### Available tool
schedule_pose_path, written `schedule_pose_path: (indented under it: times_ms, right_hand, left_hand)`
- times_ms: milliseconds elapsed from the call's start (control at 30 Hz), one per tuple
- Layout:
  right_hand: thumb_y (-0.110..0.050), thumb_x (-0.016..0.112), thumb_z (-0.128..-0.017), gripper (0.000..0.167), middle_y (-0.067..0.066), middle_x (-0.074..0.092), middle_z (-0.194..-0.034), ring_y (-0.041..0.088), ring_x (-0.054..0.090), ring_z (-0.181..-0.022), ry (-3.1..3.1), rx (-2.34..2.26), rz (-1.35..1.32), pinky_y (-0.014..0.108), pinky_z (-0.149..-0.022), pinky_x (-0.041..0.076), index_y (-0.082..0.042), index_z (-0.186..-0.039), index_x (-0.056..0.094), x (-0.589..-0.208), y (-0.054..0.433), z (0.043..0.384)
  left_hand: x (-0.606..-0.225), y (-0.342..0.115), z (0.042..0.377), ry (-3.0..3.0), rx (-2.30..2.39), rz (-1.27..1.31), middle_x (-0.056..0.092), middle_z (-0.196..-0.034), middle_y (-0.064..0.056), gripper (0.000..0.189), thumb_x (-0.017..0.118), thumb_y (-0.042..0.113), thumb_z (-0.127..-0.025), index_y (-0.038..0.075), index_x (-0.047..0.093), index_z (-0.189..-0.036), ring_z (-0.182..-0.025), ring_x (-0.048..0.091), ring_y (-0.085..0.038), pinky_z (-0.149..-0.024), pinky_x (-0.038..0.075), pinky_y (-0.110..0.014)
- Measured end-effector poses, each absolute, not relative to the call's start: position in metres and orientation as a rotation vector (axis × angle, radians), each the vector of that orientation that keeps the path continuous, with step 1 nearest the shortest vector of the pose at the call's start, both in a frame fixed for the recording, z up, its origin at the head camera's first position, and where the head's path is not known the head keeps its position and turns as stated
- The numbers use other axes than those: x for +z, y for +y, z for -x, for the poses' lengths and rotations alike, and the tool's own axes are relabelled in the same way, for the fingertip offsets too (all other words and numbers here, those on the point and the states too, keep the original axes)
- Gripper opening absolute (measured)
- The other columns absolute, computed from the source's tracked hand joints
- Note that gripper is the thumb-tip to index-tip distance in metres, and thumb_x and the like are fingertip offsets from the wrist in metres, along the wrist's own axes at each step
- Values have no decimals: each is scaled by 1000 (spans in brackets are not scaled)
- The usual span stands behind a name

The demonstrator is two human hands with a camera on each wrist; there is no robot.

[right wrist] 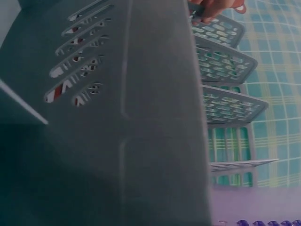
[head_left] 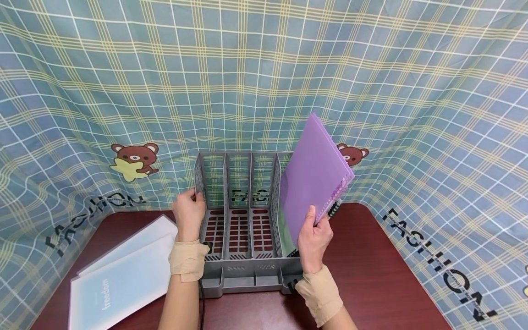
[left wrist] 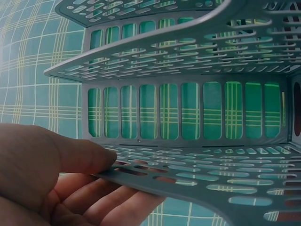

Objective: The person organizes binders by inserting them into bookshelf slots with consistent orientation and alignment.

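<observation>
A grey desk file organizer point(head_left: 239, 276) with upright slotted dividers and a row of front compartments stands in the middle of the table. At its left end my left hand point(head_left: 189, 215) grips the edge of the outer side panel point(left wrist: 155, 181), thumb on the inner face and fingers behind. My right hand point(head_left: 315, 238) holds a purple ring-bound notebook point(head_left: 311, 169) by its lower bound edge, thumb on the cover. The notebook leans upright at the organizer's right end and hides part of that slot. Behind it show a pale green cover point(head_left: 285, 231) and a black coil point(head_left: 334, 209).
Left of the organizer lie two pale blue notebooks overlapping, the front one point(head_left: 123, 284) printed "freedom". A black cable point(head_left: 202, 305) runs down by the left forearm. Plaid cloth point(head_left: 247, 68) walls the back and sides of the dark red table point(head_left: 387, 275).
</observation>
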State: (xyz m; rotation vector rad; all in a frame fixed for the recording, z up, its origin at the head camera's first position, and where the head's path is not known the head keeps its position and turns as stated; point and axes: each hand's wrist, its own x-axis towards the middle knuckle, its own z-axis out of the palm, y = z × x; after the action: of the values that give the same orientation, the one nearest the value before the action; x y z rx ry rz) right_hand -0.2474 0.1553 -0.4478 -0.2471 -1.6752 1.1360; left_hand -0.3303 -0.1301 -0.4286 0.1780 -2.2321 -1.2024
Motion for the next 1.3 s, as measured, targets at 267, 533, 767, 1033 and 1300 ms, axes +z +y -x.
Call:
schedule_pose_path:
  times_ms: [267, 533, 767, 1033, 1300]
  right_hand:
    - [-24, 62, -104, 36, 13, 49, -64, 33, 51, -64, -1695, 1096, 268, 45, -64, 42, -2, -76, 59, -458, 153, 251]
    - [-26, 63, -104, 43, 13, 49, -62, 34, 50, -61, -1713, 1113, 316, 46, -62, 41, -4, -69, 54, -466, 148, 252]
    - [-27, 63, -104, 38, 19, 60, -68, 38, 57, -65, -1728, 1144, 327, 50, -64, 43, -1, -75, 61, -472, 144, 255]
    - [-27, 61, -105, 34, 21, 61, -72, 40, 59, -69, -1748, 1152, 305, 53, -67, 45, -2, -83, 63, -478, 142, 256]
    - [-27, 60, -106, 33, 20, 62, -73, 39, 60, -72, -1770, 1166, 308, 52, -69, 45, -3, -84, 63, -481, 141, 256]
  left_hand:
    - [-430, -131, 332, -2214, -1188, -192, 76, -89, -24, 22, 60, 7, -99, -3, 79, -104, -72, 71, -41, -62, 54, -52]
    - [-430, -131, 333, -2205, -1188, -186, 76, -85, -23, 21, 61, 6, -98, -4, 80, -98, -70, 70, -40, -61, 52, -50]
    - [-431, -132, 334, -2208, -1192, -174, 75, -83, -21, 21, 61, 6, -98, -3, 79, -96, -67, 68, -37, -58, 49, -44]
    - [-432, -132, 334, -2220, -1186, -185, 74, -78, -19, 21, 61, 7, -99, -1, 78, -89, -57, 62, -32, -52, 43, -35]
    - [-430, -133, 333, -2227, -1189, -178, 72, -71, -16, 23, 60, 7, -99, 1, 77, -85, -50, 55, -26, -49, 39, -33]
